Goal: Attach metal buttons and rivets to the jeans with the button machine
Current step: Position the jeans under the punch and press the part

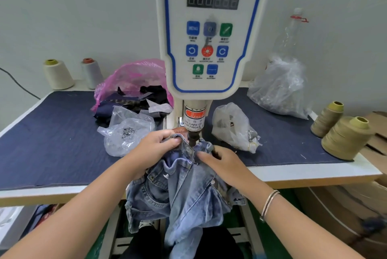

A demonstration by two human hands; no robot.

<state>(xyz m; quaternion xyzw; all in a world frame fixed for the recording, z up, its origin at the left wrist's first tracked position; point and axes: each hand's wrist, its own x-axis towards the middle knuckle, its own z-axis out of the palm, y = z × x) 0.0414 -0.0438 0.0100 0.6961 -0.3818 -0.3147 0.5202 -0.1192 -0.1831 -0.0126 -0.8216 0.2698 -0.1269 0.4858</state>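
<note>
Jeans (184,191) waistband pinched between both hands' fingers (173,140) under the punch (192,136)

Bright, even, diffuse light with only soft shadows. The wide lens bends the table edge (314,169) beside the hands. Slight softness overall; the forearms nearest the camera blur.

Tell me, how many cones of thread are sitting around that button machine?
4. A cream cone and a grey cone stand at the back left by the wall; two olive cones sit at the table's right edge. Others may be out of view.
</note>
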